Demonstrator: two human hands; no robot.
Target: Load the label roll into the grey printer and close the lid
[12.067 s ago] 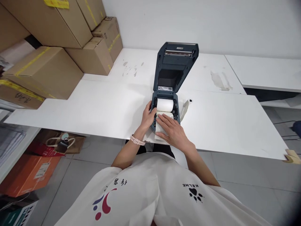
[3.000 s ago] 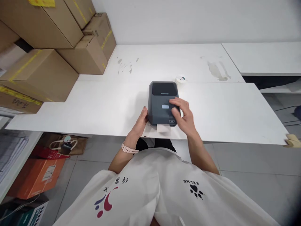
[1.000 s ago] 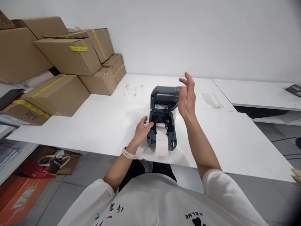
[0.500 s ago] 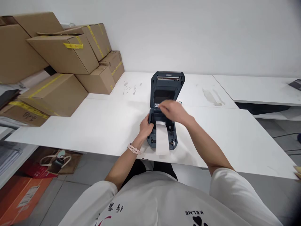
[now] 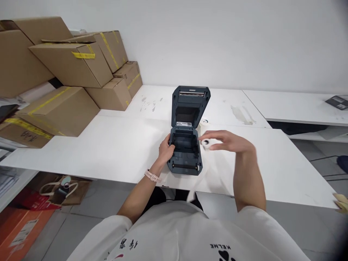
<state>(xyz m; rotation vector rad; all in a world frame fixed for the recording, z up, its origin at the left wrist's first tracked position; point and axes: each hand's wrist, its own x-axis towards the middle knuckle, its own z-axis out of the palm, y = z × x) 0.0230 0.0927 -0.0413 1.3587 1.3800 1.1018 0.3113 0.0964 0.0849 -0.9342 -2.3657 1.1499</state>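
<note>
A dark grey label printer [image 5: 185, 156] stands near the front edge of the white table [image 5: 108, 145], its lid [image 5: 190, 105] swung up and its paper bay empty. My left hand [image 5: 164, 150] grips the printer's left side, fingers curled over the rim. My right hand [image 5: 231, 143] hovers just right of the printer, a little above the table. Its fingers are closed on a small white paper roll [image 5: 206, 142], which is blurred by motion. Another small white item [image 5: 203, 122] lies on the table behind the roll, beside the lid.
Stacked cardboard boxes [image 5: 67, 72] with yellow tape fill the table's left and back-left. A second white table [image 5: 299, 107] at the right carries a dark flat object [image 5: 338, 101]. Under the table at the left are a brown bag [image 5: 65, 185] and an orange box [image 5: 21, 228].
The paper roll and its strip have left the printer bay. My right hand has swung from over the bay out to the right with the roll. My left hand stays on the printer's side.
</note>
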